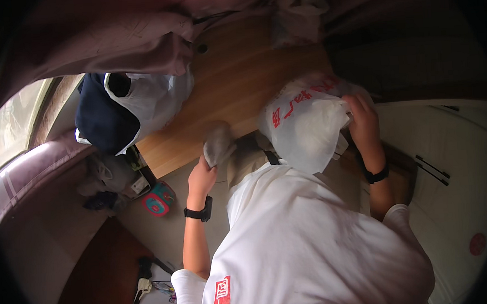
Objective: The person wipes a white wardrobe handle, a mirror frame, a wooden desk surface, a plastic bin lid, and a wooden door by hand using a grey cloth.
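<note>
My left hand (201,176) is closed on a small grey cloth (218,145), blurred and hanging up in front of the table's near edge; its exact kind cannot be made out. On the right, my right hand (363,121) grips the rim of a white plastic bag (300,127) with red print. The bag bulges over the table's near right corner, and what lies inside is hidden. At the table's left end another white plastic bag (165,95) has dark navy clothing (103,113) spilling from it.
Both bags rest by the wooden table (233,69). A further pale plastic bag (299,16) stands at its far right. Pink curtains (131,50) hang behind, near a window at left. On the floor lie a red-and-teal box (159,199) and a grey bag (113,171).
</note>
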`<action>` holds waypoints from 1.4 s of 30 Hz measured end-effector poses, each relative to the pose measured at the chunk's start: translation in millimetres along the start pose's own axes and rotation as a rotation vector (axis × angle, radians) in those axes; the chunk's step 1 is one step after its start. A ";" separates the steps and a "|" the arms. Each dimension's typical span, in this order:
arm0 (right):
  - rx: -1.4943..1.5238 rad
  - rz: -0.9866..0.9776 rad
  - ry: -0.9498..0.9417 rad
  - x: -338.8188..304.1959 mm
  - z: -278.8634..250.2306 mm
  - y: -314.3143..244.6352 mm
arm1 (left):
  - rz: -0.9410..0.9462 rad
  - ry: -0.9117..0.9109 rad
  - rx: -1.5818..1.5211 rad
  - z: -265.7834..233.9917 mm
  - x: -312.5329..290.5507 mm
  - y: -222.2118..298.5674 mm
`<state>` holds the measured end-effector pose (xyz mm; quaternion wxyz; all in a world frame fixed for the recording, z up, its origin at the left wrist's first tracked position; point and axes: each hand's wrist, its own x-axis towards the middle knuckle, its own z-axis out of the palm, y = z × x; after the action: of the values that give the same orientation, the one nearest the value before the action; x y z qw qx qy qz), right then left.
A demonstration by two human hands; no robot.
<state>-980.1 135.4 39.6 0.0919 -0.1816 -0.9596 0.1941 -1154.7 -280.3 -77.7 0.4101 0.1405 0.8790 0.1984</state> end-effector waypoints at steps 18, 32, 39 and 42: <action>0.042 -0.146 0.339 163.6 39.4 143.6 | 0.164 0.295 -0.221 38.1 93.1 104.8; 0.198 -0.130 -0.090 156.9 8.8 137.0 | 0.122 0.294 -0.270 82.0 85.4 59.3; 0.015 -0.189 0.073 134.5 -28.6 138.3 | 0.041 0.269 -0.234 84.9 72.3 70.5; -0.229 -0.108 0.049 122.2 -48.6 124.3 | 0.045 0.311 -0.243 91.4 70.2 67.6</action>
<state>-1041.3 305.6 46.2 0.1040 -0.1438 -0.9814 0.0734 -1121.8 -170.5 -146.5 0.2786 0.0770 0.8981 0.3315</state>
